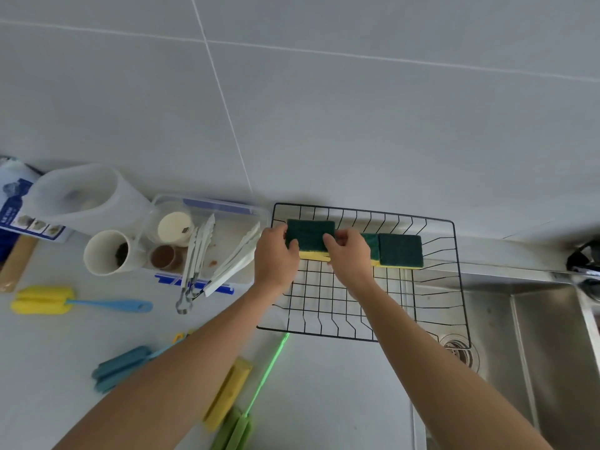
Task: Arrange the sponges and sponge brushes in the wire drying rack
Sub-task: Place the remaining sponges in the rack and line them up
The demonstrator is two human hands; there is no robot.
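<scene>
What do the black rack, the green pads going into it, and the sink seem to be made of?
The rack looks like thin metal wire with a matte black coating: slim bars, no shine. The sponge held by both hands looks like yellow foam under a dark green, rough scouring layer; the sponge beside it looks the same. The sink looks like brushed stainless steel, grey with soft reflections.

The wire drying rack (363, 274) stands against the bench's back edge, its rear row filled by three sponges (401, 250) and both hands; its front grid lies open from above. Left of it a clear tray (207, 245) with tongs (194, 264) crowds the back edge, and sponge brushes (42, 300) lie scattered toward the bench's front edge.
</scene>
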